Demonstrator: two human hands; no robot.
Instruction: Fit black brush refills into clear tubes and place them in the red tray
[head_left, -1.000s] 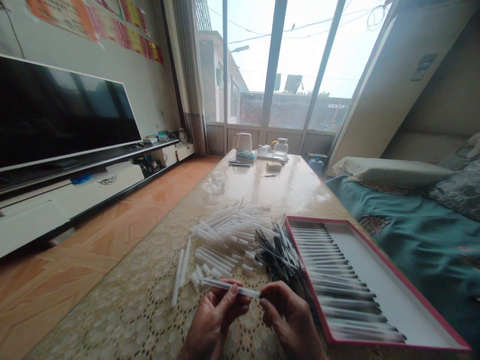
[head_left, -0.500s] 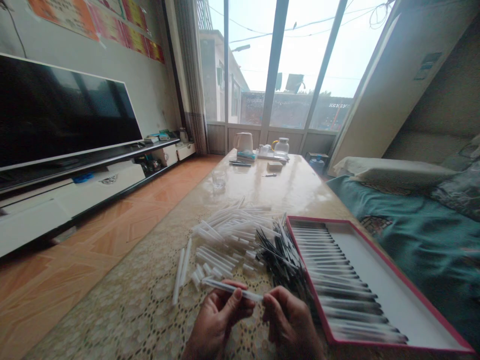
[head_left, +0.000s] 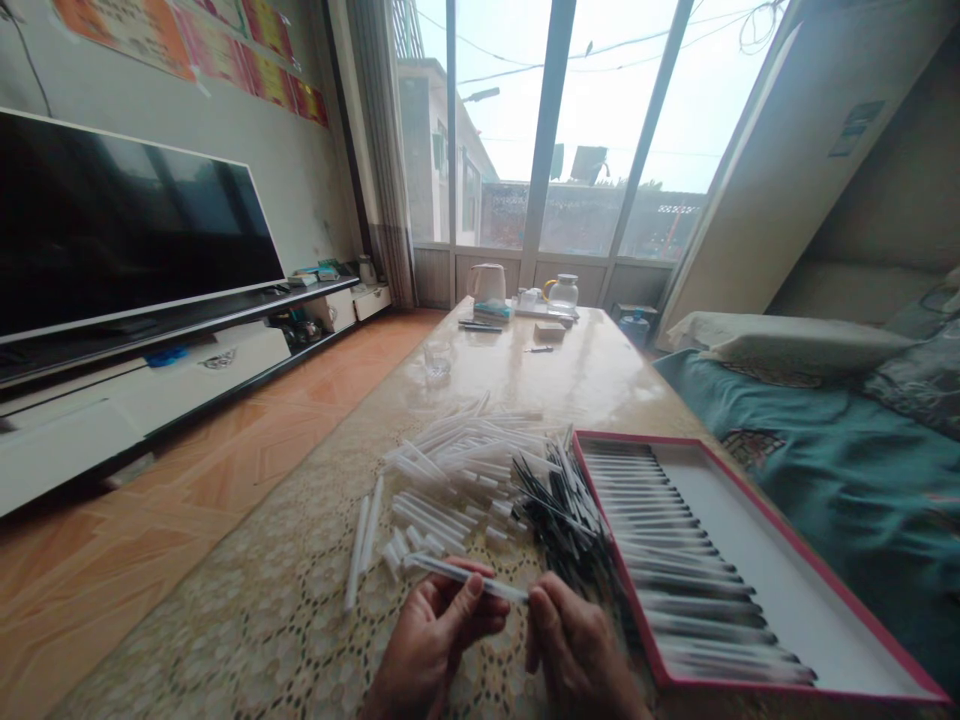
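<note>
Pinching white tube [head_left: 505, 591], both hands [head_left: 431, 635] [head_left: 574, 635] curled

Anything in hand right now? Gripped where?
Yes, a slim whitish tube. The left hand pinches it near the middle, thumb on top; the right hand grips its right end with the fingertips.
</note>
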